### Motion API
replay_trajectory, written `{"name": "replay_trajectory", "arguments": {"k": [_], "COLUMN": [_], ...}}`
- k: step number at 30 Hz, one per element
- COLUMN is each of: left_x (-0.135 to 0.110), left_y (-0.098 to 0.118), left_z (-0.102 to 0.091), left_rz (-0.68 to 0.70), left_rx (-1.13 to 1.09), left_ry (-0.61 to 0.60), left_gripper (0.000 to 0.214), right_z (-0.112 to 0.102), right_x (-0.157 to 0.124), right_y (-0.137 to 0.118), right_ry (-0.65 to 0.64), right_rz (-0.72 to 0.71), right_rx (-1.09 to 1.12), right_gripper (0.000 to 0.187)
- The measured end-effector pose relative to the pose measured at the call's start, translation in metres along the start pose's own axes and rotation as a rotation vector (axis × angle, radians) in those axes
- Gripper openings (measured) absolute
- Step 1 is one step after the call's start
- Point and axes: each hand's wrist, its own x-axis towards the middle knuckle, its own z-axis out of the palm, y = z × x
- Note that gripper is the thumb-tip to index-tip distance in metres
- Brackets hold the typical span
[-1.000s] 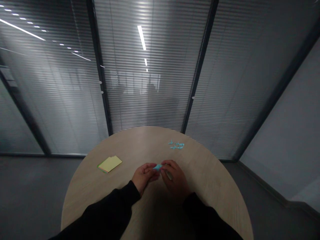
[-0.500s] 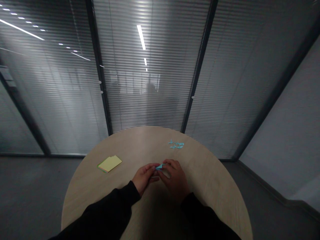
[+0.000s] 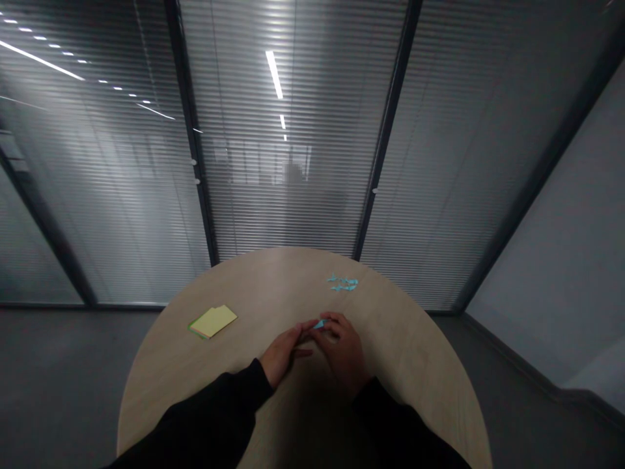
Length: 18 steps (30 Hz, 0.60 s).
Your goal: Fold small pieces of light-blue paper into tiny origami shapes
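A small piece of folded blue paper [image 3: 319,324] is held between my two hands over the middle of the wooden table. My right hand [image 3: 344,348] pinches it between curled fingertips and thumb, from the right. On the left side, my left hand [image 3: 284,352] has its index finger and thumb close together at the paper's other end, while its lower fingers stretch out beneath. Most of the paper's left end is hidden by these fingers. Farther back lie several small folded blue paper pieces [image 3: 344,284], grouped together on the table.
A stack of sticky notes [image 3: 213,322], yellow on top with green and orange edges showing, lies at the left of the round table [image 3: 415,365]. Behind the table stands a glass partition with blinds [image 3: 293,215]. A pale wall [image 3: 561,260] rises at the right.
The folded blue paper has shifted slightly right and less of it shows. My left hand's fingers have straightened and moved a little right along it; my right hand stays nearly in place.
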Motion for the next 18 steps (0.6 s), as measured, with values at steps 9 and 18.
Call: {"name": "replay_trajectory", "arguments": {"k": [9, 18], "left_x": [-0.0015, 0.0033], "left_y": [0.0032, -0.0012], "left_z": [0.0033, 0.0017], "left_rz": [0.044, 0.106], "left_rx": [0.144, 0.267], "left_ry": [0.026, 0.112], "left_gripper": [0.055, 0.052], "right_z": [-0.001, -0.0071], "right_x": [0.0026, 0.0043], "right_y": [-0.0008, -0.0042], "right_ry": [-0.069, -0.216], "right_rz": [0.2, 0.19], "right_rx": [0.222, 0.247], "right_gripper": [0.025, 0.032]}}
